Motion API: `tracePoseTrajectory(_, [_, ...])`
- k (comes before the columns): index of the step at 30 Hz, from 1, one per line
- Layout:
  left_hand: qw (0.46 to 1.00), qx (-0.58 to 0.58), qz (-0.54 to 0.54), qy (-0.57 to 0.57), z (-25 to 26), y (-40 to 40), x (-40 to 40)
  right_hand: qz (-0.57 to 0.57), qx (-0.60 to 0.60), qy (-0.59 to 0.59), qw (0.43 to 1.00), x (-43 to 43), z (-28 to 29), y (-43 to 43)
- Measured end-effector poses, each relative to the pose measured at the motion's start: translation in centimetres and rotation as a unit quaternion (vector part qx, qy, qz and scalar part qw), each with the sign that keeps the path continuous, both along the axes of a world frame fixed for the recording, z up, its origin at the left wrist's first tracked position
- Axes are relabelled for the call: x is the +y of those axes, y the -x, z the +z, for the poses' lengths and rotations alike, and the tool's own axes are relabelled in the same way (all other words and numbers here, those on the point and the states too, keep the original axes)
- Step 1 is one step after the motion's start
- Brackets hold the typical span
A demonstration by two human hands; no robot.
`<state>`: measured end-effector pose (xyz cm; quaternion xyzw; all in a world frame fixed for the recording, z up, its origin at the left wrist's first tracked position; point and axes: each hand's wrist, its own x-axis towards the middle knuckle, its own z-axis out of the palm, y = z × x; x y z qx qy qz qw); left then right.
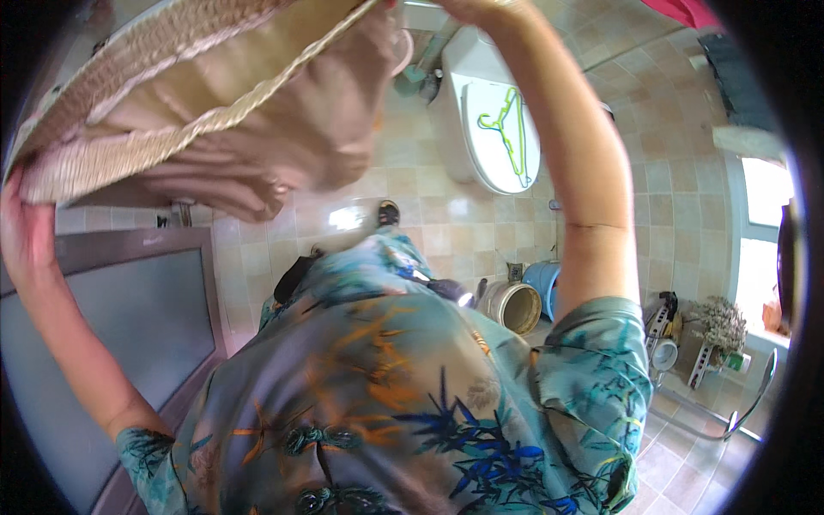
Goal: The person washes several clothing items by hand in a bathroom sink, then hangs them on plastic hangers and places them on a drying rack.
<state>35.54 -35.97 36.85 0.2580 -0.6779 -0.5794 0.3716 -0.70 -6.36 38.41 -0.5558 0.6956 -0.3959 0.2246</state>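
A beige garment with a gathered elastic waistband [212, 125] is stretched across the upper left. At its left end my left hand [29, 222] grips the band, its fingers hidden in the fabric. My right arm reaches up to the top edge, where my right hand [470, 8] is mostly cut off; the band's other end runs out of view close beside it. Green and blue plastic hangers [512, 132] lie on the closed white toilet lid [489, 164], left of my right forearm.
Below the toilet stand a round beige container [512, 308] and a blue bucket [544, 286]. A framed door panel [138, 309] is at left. Wall shelves with dried flowers [718, 325] and a metal rail [689, 418] are at right, near a window [763, 225].
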Motion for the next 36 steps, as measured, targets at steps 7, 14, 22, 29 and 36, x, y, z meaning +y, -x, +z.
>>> tracePoseTrajectory(7, [0.996,-0.074,0.008,0.047,0.0,2.3,2.6,-0.102,-0.129,0.028,0.986,1.1,-8.7,3.7])
tracePoseTrajectory(14, [0.952,-0.232,0.031,0.2,1.3,4.1,5.2,0.108,-0.283,0.015,0.953,4.0,-16.5,9.2])
tracePoseTrajectory(22, [0.943,-0.22,0.249,0.021,3.9,10.8,10.9,-0.36,-0.161,-0.114,0.912,17.7,-44.8,25.2])
tracePoseTrajectory(29, [0.904,-0.239,0.355,-0.022,4.5,10.8,8.7,-0.534,0.002,-0.351,0.769,33.2,-61.7,33.3])
tracePoseTrajectory(36, [0.885,-0.256,0.388,-0.02,6.2,11.2,5.9,-0.527,0.135,-0.38,0.748,35.3,-66.5,35.2])
